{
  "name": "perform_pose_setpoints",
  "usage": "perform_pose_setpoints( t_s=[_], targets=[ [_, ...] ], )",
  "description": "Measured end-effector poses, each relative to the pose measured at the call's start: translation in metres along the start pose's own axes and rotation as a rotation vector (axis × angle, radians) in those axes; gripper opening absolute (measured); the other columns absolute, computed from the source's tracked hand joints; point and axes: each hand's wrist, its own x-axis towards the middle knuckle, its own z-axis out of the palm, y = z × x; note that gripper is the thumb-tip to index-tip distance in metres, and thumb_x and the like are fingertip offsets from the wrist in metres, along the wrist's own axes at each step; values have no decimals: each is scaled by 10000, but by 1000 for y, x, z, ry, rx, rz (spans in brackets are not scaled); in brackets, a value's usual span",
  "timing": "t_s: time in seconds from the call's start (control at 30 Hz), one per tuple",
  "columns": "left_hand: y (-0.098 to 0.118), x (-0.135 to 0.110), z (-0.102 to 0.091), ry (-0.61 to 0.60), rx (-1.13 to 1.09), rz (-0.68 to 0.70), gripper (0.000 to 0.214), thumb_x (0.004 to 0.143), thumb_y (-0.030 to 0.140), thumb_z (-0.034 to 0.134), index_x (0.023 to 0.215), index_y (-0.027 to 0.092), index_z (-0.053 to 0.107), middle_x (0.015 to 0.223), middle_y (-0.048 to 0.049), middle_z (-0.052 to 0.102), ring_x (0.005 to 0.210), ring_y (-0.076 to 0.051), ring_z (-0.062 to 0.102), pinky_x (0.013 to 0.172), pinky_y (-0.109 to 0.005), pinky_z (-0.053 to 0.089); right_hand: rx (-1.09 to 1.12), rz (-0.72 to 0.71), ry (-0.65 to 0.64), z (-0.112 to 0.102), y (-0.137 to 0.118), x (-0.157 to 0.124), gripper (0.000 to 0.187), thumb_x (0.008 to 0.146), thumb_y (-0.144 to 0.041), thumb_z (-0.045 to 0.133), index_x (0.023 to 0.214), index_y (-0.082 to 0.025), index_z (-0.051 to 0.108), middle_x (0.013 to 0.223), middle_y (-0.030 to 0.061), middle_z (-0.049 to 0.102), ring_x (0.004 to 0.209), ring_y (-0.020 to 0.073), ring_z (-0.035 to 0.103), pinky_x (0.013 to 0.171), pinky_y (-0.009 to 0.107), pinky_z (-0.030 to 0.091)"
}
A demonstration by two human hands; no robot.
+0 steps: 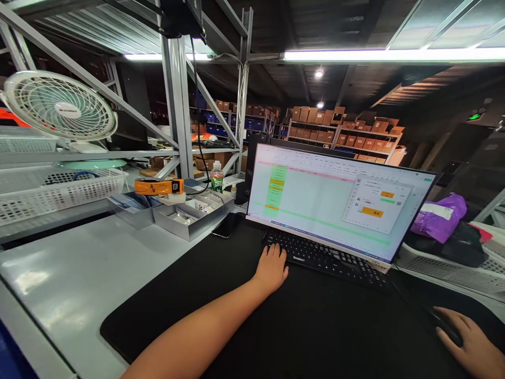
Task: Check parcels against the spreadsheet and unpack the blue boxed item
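Observation:
My left hand (271, 267) rests at the left end of a black keyboard (315, 258), its fingers stretched over the keys and holding nothing. At the lower right, my right hand (469, 337) is wrapped around a black computer mouse (447, 329). Behind the keyboard stands a monitor (307, 195) showing a spreadsheet with green and yellow cells and a smaller chat window on its right side. Keyboard and mouse lie on a wide black desk mat (221, 295). A dark phone (228, 225) lies on the mat, left of the monitor.
Left of the mat are a grey divided box (189, 229), an orange tape roll (158, 186), a bottle (216, 177), a white basket (59, 195) and a fan (61, 108). On the right, a white basket (445, 268) holds a purple bag (442, 218). Metal shelf posts rise behind.

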Motion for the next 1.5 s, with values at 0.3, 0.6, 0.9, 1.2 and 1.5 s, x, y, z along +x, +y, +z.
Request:
perform_pose_setpoints(
  t_s=[0.3, 0.6, 0.9, 1.2, 1.5],
  targets=[
    [-2, 1, -1, 37, 47, 19, 502, 942, 304, 496, 1406, 120, 536, 1485, -219, 515, 1383, -340, 485, 1160, -508, 363, -215, 22, -126, -12, -27, -8, 550, 811, -584, 480, 1251, -292, 633, 1304, 89, 597, 1102, 286, 650, 908, 453, 555],
    [-8, 7, 14, 155, 75, 68, 465, 933, 271, 481, 1333, 70, 604, 1408, -239, 579, 1310, -365, 547, 1111, -517, 409, -285, 30, -148, -21, -62, -12, 440, 889, -380, 463, 1300, -280, 586, 1385, 73, 533, 1151, 239, 619, 1005, 411, 508],
    [-8, 8, 14, 167, 79, 63, 460, 920, 268, 494, 1320, 75, 613, 1397, -235, 591, 1296, -361, 562, 1097, -512, 430, -296, 34, -134, -22, -65, -12, 432, 876, -352, 492, 1287, -271, 599, 1369, 79, 545, 1156, 242, 621, 1010, 412, 508],
    [-8, 8, 13, 134, 71, 50, 470, 925, 277, 490, 1338, 83, 605, 1410, -231, 581, 1317, -359, 544, 1115, -510, 410, -280, 21, -125, -20, -59, -13, 430, 881, -382, 487, 1286, -285, 597, 1371, 72, 546, 1128, 239, 635, 993, 412, 515],
    [-4, 6, 8, 95, 34, 22, 490, 927, 280, 498, 1370, 87, 575, 1453, -223, 546, 1358, -351, 504, 1148, -512, 380, -256, 18, -116, -16, -45, -13, 474, 854, -452, 459, 1264, -272, 613, 1338, 92, 567, 1160, 263, 620, 1001, 440, 514]
  ],
)
